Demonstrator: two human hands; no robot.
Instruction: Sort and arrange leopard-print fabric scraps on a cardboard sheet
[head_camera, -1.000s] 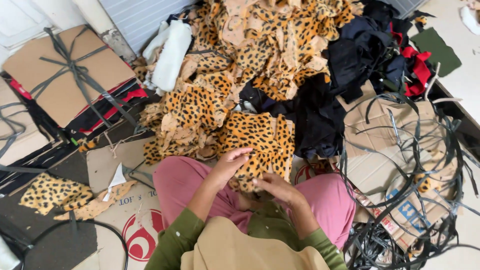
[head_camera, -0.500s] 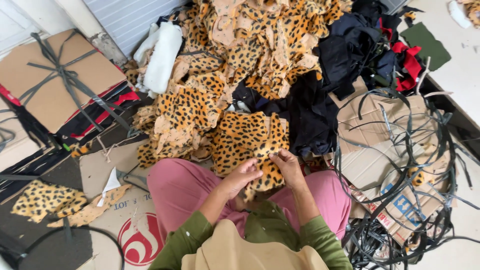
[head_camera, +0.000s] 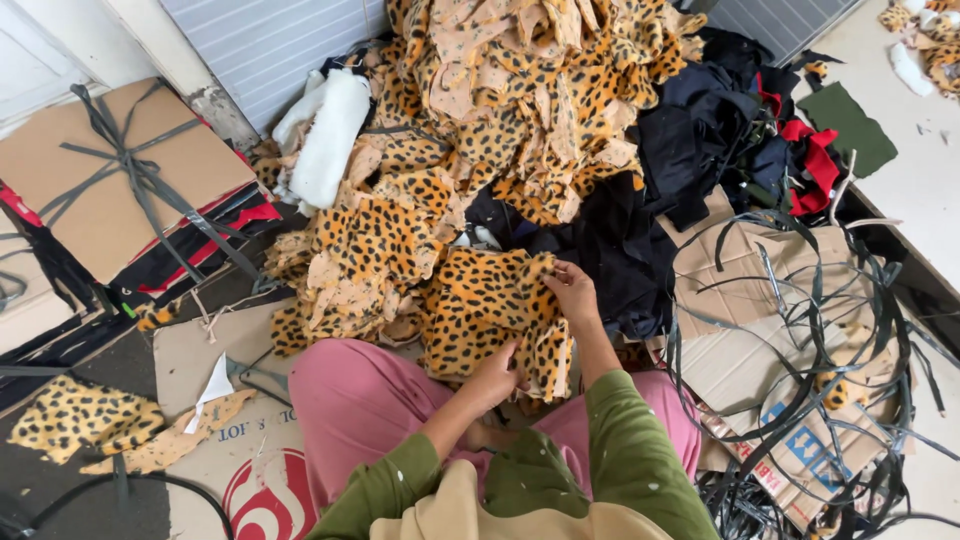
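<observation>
Leopard-print cloth (head_camera: 490, 310) | both hands gripping | fabric heap (head_camera: 520, 110) behind, straps (head_camera: 830, 330) right

The leopard-print fabric piece (head_camera: 490, 315) is a soft, floppy cut of orange-yellow cloth covered with black spots, with a paler tan underside showing at a few folded edges. It hangs crumpled and partly folded over the lap, above the pink trousers, its upper edge lifted and bunched at the top right corner and its lower edge gathered low in the middle. Its lower right part droops in a loose flap. It lies at the foot of a large heap of the same spotted cloth, touching it along the left and top.
</observation>
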